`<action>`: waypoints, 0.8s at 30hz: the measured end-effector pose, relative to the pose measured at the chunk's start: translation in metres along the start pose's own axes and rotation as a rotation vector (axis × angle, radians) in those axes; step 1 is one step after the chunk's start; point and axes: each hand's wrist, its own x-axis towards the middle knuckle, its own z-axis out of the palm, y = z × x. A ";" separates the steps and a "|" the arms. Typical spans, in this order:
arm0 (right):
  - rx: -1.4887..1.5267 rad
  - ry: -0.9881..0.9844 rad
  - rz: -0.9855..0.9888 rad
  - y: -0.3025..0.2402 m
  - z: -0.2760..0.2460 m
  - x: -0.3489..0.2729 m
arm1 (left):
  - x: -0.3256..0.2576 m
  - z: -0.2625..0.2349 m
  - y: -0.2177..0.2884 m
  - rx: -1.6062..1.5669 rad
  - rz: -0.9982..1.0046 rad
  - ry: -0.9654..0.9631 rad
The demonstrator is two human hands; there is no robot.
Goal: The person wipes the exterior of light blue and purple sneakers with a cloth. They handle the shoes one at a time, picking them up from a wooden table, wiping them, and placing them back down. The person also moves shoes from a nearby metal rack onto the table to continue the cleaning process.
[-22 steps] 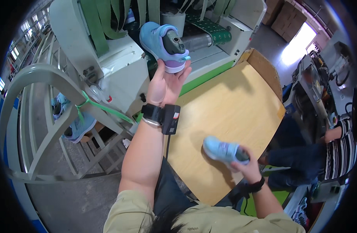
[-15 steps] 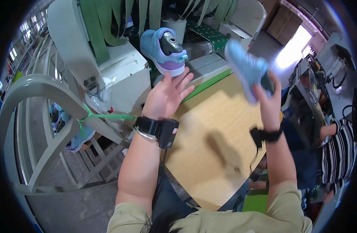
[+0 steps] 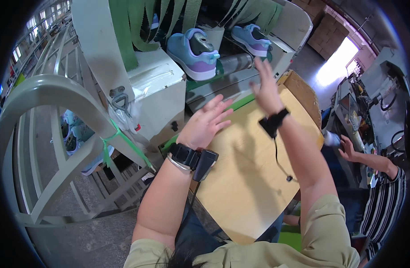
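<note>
Two light-blue and lilac shoes with white soles, each with a dark last inside, sit at the mouth of a machine. The left shoe (image 3: 183,54) rests beside a metal roller, and the right shoe (image 3: 248,41) is over the green belt. My left hand (image 3: 205,123) is empty, its fingers spread above the wooden table edge, below the left shoe. Just under the right shoe, my right hand (image 3: 266,91) has its fingers stretched out and holds nothing; a gap shows between its fingertips and the sole. Both wrists carry black straps with small devices.
Green fabric strips (image 3: 124,33) hang over the machine opening. A wooden tabletop (image 3: 231,196) lies beneath my arms, with a cardboard piece (image 3: 305,96) at its far right. Metal rack rails (image 3: 49,82) curve at left, with more shoes (image 3: 73,134) behind. A co-worker's hand (image 3: 347,149) is at right.
My right hand has moved forward and left and let go of the second shoe, which now sits on the machine. My left hand has drawn back from the first shoe.
</note>
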 end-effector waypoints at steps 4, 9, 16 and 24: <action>0.109 -0.472 -0.062 -0.044 -0.018 -0.126 | 0.004 0.006 -0.011 -0.027 -0.041 0.148; 0.044 -0.803 -0.055 -0.051 -0.052 -0.170 | 0.003 0.000 -0.020 0.105 -0.153 0.235; -0.095 -0.619 0.327 0.079 -0.047 -0.140 | 0.003 0.018 -0.011 0.285 -0.172 0.230; 0.040 -0.494 0.732 0.302 -0.052 -0.099 | 0.017 -0.005 -0.014 0.495 -0.218 0.201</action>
